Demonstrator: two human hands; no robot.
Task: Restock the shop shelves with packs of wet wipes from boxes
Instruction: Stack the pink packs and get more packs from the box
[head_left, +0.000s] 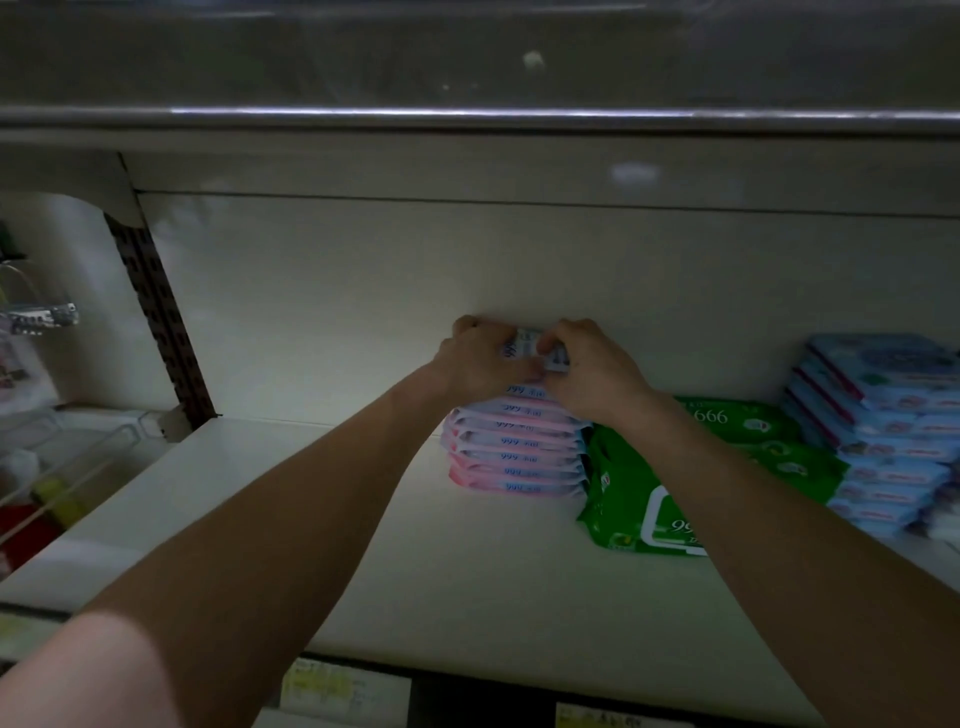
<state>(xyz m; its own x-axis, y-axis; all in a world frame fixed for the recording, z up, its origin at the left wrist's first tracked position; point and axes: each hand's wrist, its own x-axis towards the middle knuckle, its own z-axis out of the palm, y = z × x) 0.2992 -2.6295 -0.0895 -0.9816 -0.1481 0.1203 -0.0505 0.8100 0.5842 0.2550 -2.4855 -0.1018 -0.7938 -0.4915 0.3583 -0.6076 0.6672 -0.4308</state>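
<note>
A stack of several pink wet-wipe packs (514, 452) stands at the back of the white shelf (322, 499). Both my hands hold the top pack (525, 347) of that stack: my left hand (475, 358) grips its left end and my right hand (592, 371) grips its right end. My fingers hide most of that pack.
Green wipe packs (644, 488) lie right of the pink stack, partly under my right forearm. Stacks of blue packs (883, 431) fill the shelf's right end. A perforated upright (156, 317) bounds the shelf at left, with hooks and goods (36, 322) beyond. Price labels (332, 691) line the front edge.
</note>
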